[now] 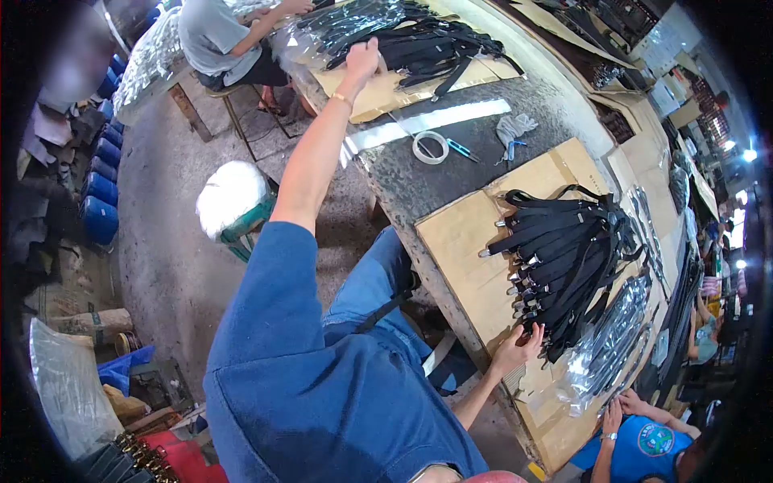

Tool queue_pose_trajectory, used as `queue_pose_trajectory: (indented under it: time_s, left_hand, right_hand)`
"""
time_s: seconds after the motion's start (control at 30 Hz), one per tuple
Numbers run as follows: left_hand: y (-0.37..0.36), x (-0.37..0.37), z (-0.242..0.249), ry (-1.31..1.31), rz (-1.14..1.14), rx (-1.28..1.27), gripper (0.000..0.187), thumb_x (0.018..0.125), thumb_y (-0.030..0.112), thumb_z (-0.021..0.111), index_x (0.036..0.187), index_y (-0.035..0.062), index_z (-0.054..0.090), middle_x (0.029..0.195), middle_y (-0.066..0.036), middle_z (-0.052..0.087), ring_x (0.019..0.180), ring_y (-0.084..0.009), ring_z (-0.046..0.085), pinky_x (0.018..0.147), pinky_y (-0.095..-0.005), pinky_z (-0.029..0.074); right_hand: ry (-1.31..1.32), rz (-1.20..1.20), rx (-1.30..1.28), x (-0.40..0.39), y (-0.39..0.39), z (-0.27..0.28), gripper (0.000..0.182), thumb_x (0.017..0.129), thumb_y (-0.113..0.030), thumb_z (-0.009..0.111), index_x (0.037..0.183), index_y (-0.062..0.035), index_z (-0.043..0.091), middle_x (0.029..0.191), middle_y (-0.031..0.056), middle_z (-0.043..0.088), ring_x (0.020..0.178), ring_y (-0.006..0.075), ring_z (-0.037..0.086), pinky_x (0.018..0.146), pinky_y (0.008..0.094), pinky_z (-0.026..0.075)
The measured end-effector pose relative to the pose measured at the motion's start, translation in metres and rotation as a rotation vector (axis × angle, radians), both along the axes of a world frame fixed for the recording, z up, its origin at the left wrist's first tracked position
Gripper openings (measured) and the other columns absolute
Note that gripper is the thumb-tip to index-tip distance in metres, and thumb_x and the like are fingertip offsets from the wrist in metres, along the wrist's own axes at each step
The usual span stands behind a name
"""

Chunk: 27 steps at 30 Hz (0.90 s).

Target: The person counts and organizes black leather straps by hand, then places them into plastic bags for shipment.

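My left hand (363, 61) is stretched out to the far table end, its fingers curled closed at the edge of a pile of black straps (435, 50). I cannot tell what is inside those fingers. Nearer, my right hand (518, 351) has its fingers apart at the lower edge of a second bundle of black straps (564, 249). Metal clips (527, 282) line the near ends of this bundle, which fans out over a cardboard sheet (459, 241). Beside it lie straps in clear plastic bags (608, 346).
A tape roll (430, 148), a blue cutter (462, 150), a white strip (435, 125) and a crumpled glove (515, 126) lie between the piles. A covered stool (233, 197) stands left of the table. One person (217, 36) sits top left, another (644, 443) lower right.
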<state>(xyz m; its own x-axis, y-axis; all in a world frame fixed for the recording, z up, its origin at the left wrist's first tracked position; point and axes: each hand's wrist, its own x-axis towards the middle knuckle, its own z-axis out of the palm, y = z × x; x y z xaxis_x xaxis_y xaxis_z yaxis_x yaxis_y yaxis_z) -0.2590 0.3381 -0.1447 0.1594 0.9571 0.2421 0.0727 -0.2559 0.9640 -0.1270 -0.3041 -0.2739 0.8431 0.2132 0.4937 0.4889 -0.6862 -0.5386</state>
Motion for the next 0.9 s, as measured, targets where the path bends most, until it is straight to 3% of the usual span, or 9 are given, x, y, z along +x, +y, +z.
queue_pose_trajectory:
  time_s: [0.23, 0.37, 0.43, 0.53, 0.6, 0.73, 0.77, 0.83, 0.9]
  left_hand:
    - [0.018, 0.029, 0.107, -0.305, 0.208, 0.578, 0.035, 0.095, 0.024, 0.046, 0.066, 0.006, 0.05, 0.061, -0.006, 0.058, 0.051, -0.0127, 0.05, 0.05, -0.0259, 0.042]
    - [-0.091, -0.009, 0.232, -1.3, -0.415, 0.235, 0.039, 0.099, 0.031, 0.045, 0.067, 0.0082, 0.048, 0.055, -0.003, 0.051, 0.046, -0.0109, 0.047, 0.042, -0.023, 0.036]
    - [-0.125, -0.025, 0.272, -0.928, -0.071, 1.05, 0.037, 0.098, 0.031, 0.047, 0.069, 0.0081, 0.048, 0.054, -0.002, 0.048, 0.046, -0.0101, 0.047, 0.042, -0.0224, 0.036]
    - [-0.19, -0.06, 0.292, -0.612, 0.022, 1.08, 0.032, 0.098, 0.032, 0.046, 0.075, 0.0093, 0.049, 0.056, -0.003, 0.05, 0.046, -0.0114, 0.047, 0.046, -0.0226, 0.043]
    - [-0.192, -0.086, 0.252, -0.048, 0.029, 1.025, 0.03, 0.095, 0.024, 0.049, 0.08, 0.0003, 0.061, 0.069, -0.007, 0.063, 0.062, -0.0156, 0.063, 0.055, -0.0271, 0.049]
    - [-0.34, -0.052, 0.159, 0.389, -1.372, 0.704, 0.019, 0.087, 0.022, 0.061, 0.079, 0.006, 0.067, 0.064, -0.013, 0.06, 0.06, -0.0268, 0.06, 0.058, -0.0355, 0.047]
    - [-0.365, -0.045, 0.122, 0.307, -1.483, 0.594, 0.039, 0.082, 0.031, 0.069, 0.064, 0.003, 0.048, 0.057, -0.014, 0.048, 0.054, -0.0322, 0.052, 0.051, -0.0404, 0.039]
    - [-0.403, -0.04, 0.082, 0.344, -1.449, 0.568, 0.035, 0.081, 0.026, 0.069, 0.063, 0.0015, 0.051, 0.056, -0.015, 0.049, 0.053, -0.0319, 0.053, 0.049, -0.0387, 0.039]
    - [-0.427, -0.041, 0.065, 0.273, -1.363, 0.37, 0.028, 0.081, 0.02, 0.069, 0.065, -0.0001, 0.057, 0.056, -0.015, 0.052, 0.051, -0.0309, 0.054, 0.048, -0.0365, 0.039]
  right_hand:
    - [0.061, -0.001, 0.082, -0.001, 0.001, 0.002, 0.031, 0.086, -0.011, 0.06, 0.114, 0.0018, 0.056, 0.131, 0.0167, 0.049, 0.12, 0.0328, 0.046, 0.1, 0.041, 0.036]
    - [0.074, 0.015, 0.102, -0.002, -0.002, 0.002, 0.031, 0.086, -0.01, 0.059, 0.114, 0.0021, 0.055, 0.132, 0.0179, 0.048, 0.121, 0.0336, 0.046, 0.101, 0.0417, 0.036]
    - [0.055, 0.029, 0.098, 0.001, -0.001, 0.002, 0.031, 0.086, -0.01, 0.059, 0.115, 0.002, 0.055, 0.132, 0.0184, 0.048, 0.121, 0.0338, 0.046, 0.102, 0.0421, 0.035]
    - [0.0, 0.006, 0.136, 0.004, -0.005, -0.008, 0.03, 0.087, -0.01, 0.059, 0.113, 0.0034, 0.055, 0.129, 0.0195, 0.05, 0.115, 0.033, 0.05, 0.098, 0.0411, 0.039]
    - [-0.048, -0.141, 0.381, 0.0, -0.01, -0.015, 0.028, 0.088, -0.01, 0.059, 0.112, 0.0046, 0.055, 0.122, 0.0188, 0.053, 0.109, 0.0293, 0.054, 0.094, 0.0385, 0.043]
    - [0.219, 0.297, 0.684, -0.036, 0.016, 0.05, 0.041, 0.089, -0.022, 0.062, 0.118, 0.0034, 0.051, 0.121, 0.0151, 0.053, 0.109, 0.0247, 0.053, 0.093, 0.037, 0.043]
    - [0.31, 0.522, 0.755, -0.054, 0.031, 0.078, 0.054, 0.084, -0.032, 0.069, 0.12, 0.0028, 0.051, 0.121, 0.0134, 0.053, 0.113, 0.0247, 0.051, 0.098, 0.037, 0.039]
    - [0.709, 1.013, 0.685, -0.079, 0.043, 0.102, 0.066, 0.078, -0.04, 0.072, 0.124, 0.0006, 0.048, 0.119, 0.0153, 0.057, 0.114, 0.0262, 0.052, 0.099, 0.0372, 0.039]
    - [0.774, 1.053, 0.504, -0.101, 0.047, 0.122, 0.052, 0.076, -0.022, 0.077, 0.116, 0.0016, 0.055, 0.103, 0.013, 0.064, 0.098, 0.0222, 0.061, 0.089, 0.0355, 0.046]
